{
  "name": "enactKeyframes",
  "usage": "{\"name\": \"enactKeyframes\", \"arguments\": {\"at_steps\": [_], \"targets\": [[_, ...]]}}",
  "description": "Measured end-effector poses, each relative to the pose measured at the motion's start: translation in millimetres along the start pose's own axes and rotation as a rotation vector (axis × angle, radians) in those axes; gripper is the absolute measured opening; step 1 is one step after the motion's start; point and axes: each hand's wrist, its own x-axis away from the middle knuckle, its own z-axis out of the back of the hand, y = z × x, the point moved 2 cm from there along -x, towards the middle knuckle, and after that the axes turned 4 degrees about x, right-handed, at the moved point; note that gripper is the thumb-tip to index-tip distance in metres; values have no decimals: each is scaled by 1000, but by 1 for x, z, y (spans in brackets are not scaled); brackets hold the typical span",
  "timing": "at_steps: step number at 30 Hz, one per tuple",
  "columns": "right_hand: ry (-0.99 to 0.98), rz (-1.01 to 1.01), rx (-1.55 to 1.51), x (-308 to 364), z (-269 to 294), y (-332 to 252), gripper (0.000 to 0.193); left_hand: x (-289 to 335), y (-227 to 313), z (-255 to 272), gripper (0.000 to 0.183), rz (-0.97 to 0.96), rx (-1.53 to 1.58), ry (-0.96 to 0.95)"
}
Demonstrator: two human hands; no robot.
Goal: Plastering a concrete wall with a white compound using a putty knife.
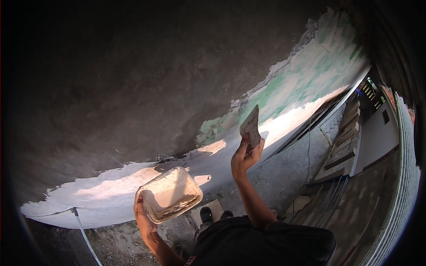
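My left hand is wrapped round the left end of a shallow, pale rectangular tub, smeared with whitish putty and tilted so its inside shows. In my right hand, raised to the right, a flat putty scraper is pinched between thumb and fingers. Its blade points up and is caked with pale residue. The scraper is close to the wall, which carries a patchy band of white and green coating; I cannot tell whether the blade touches it.
Bare dark grey wall fills the upper left. A thin white pipe stands at the lower left, over rubble-strewn ground. Concrete floor runs along the wall. At the right are stacked boards and corrugated sheeting.
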Motion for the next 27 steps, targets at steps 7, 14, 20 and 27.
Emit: {"name": "enactKeyframes", "arguments": {"at_steps": [7,14,20,27], "targets": [[-111,226,324,18,-35,14,54,1,-14,-5,45,12,48,-66],[-274,199,315,53,-33,-12,52,0,-15,5,46,38,21,-26],[-393,-85,-9,19,16,13,24,0,-11,-7,44,61,-28,-38],[-403,-245,-140,-63,46,42,22,5,-15,-25,43,82,-14,-96]]}}
